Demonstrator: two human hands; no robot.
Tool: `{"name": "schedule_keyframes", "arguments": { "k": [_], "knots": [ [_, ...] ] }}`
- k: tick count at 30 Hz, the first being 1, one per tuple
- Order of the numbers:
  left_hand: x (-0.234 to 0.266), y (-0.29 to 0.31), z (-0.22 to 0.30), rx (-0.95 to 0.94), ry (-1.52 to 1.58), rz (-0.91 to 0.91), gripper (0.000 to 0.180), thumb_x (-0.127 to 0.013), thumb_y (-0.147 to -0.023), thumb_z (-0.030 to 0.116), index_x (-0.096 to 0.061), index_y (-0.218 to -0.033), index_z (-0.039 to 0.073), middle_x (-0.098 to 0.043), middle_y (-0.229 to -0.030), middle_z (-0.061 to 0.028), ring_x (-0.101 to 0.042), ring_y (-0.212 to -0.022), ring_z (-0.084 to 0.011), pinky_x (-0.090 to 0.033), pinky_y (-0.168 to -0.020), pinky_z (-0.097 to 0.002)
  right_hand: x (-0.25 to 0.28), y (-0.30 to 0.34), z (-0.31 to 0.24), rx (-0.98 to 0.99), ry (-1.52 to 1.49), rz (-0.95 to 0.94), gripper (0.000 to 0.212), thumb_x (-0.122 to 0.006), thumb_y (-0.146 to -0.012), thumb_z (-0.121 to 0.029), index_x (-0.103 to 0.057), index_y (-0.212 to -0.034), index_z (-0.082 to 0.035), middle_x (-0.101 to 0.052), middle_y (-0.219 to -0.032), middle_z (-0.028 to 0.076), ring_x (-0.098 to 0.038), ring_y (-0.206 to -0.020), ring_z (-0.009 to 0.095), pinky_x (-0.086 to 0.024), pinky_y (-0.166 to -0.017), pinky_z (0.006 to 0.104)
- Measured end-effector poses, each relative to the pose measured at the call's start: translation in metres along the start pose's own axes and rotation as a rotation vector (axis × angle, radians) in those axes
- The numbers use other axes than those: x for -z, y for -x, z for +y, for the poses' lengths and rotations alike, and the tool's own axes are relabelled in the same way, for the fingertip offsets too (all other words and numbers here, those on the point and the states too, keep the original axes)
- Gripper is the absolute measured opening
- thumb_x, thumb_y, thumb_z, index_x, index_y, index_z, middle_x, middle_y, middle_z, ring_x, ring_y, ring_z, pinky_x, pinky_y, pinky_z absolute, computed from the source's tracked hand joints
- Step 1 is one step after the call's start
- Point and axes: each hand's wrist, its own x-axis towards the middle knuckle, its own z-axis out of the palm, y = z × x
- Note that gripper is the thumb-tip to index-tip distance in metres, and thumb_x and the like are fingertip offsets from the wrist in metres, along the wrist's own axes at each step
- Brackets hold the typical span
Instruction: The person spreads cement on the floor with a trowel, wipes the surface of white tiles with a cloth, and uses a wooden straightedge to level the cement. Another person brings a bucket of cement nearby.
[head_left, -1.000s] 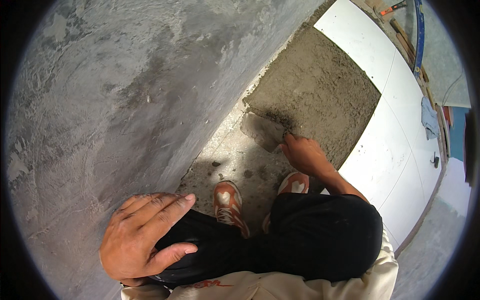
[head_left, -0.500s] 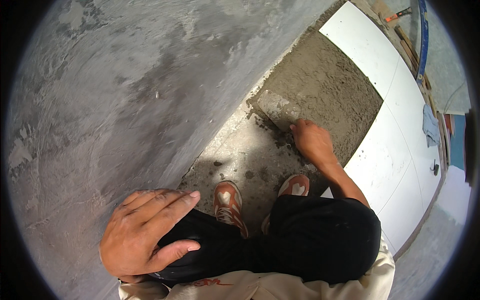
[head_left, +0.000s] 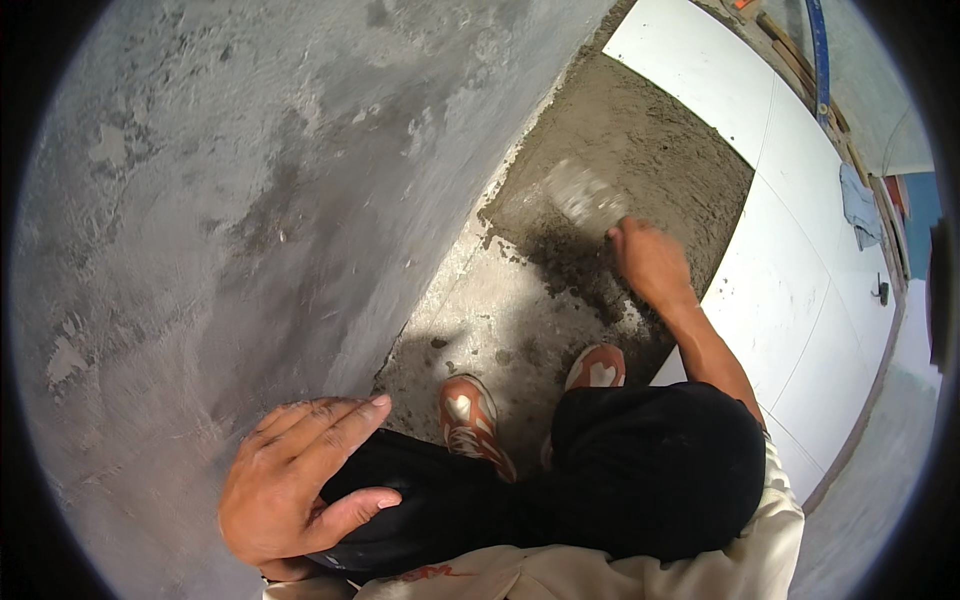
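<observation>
My right hand [head_left: 654, 264] is closed around the handle of a trowel [head_left: 585, 193], whose pale blade is smeared by motion. The blade lies over a bed of wet grey-brown mortar [head_left: 660, 130]; the handle is mostly hidden by my fingers. White tiles [head_left: 770, 290] border the mortar on the right and at the far end. Over my left knee, my left hand [head_left: 305, 480] hovers with nothing in it, its fingers stretched out and the thumb apart.
A rough grey wall [head_left: 250, 200] rises along the left. My shoes [head_left: 466, 420] stand on bare concrete splashed with mortar. Along the tiles' right side are a blue cloth [head_left: 860, 207], a small black object [head_left: 880, 289], a blue straightedge [head_left: 819, 60] and wooden strips [head_left: 790, 50].
The trowel and my right hand have moved to the right over the mortar's near edge. My left hand stays outstretched, and the whole view has shifted slightly.
</observation>
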Motion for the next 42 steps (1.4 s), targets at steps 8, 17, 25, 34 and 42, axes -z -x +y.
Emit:
{"name": "schedule_keyframes", "arguments": {
  "k": [8, 17, 25, 34, 42],
  "knots": [
    [0.004, -0.007, 0.002, -0.005, 0.021, -0.024, 0.074, -0.090, -0.077, 0.036, -0.066, -0.131, -0.009, -0.074, -0.108, -0.0263, -0.074, -0.097, -0.0399, -0.056, -0.083, -0.0456, 0.013, 0.016, 0.004, 0.005, -0.039, 0.057, 0.033, -0.052, -0.108, -0.031, -0.062, -0.106, 0.001, -0.069, -0.101, 0.027, -0.070, -0.089, 0.048, -0.056, -0.078, 0.0567],
    [-0.002, -0.014, 0.005, 0.067, 0.002, -0.010, 0.070, -0.082, -0.084, 0.046, -0.069, -0.133, -0.003, -0.075, -0.106, -0.0188, -0.073, -0.097, -0.0349, -0.056, -0.085, -0.0419, -0.007, 0.029, -0.011, -0.012, -0.090, -0.028, 0.032, -0.054, -0.107, -0.030, -0.062, -0.108, 0.001, -0.070, -0.107, 0.025, -0.071, -0.091, 0.046, -0.057, -0.079, 0.0556],
    [0.001, -0.026, 0.009, 0.058, 0.002, -0.039, 0.072, -0.084, -0.082, 0.045, -0.068, -0.132, -0.004, -0.075, -0.105, -0.0213, -0.073, -0.097, -0.0369, -0.056, -0.085, -0.0435, 0.018, 0.009, 0.041, -0.202, -0.281, 0.108, 0.040, -0.068, -0.098, -0.031, -0.064, -0.115, 0.005, -0.071, -0.103, 0.031, -0.069, -0.094, 0.052, -0.054, -0.083, 0.0555],
    [-0.003, -0.030, 0.005, 0.065, 0.013, -0.032, 0.070, -0.082, -0.084, 0.048, -0.069, -0.131, -0.003, -0.075, -0.105, -0.0206, -0.074, -0.098, -0.0362, -0.057, -0.087, -0.0435, -0.007, 0.018, 0.044, -0.310, -0.664, 0.042, 0.044, -0.070, -0.096, -0.032, -0.063, -0.129, -0.004, -0.072, -0.105, 0.031, -0.071, -0.100, 0.049, -0.053, -0.088, 0.0509],
    [0.001, -0.035, 0.009, 0.094, -0.005, -0.057, 0.072, -0.084, -0.082, 0.046, -0.069, -0.131, -0.004, -0.075, -0.108, -0.0215, -0.073, -0.098, -0.0369, -0.055, -0.086, -0.0435, -0.017, 0.031, 0.024, -0.272, -0.646, -0.066, 0.048, -0.067, -0.099, -0.038, -0.061, -0.133, -0.005, -0.072, -0.109, 0.032, -0.069, -0.107, 0.051, -0.053, -0.093, 0.0515]
  ]
}}
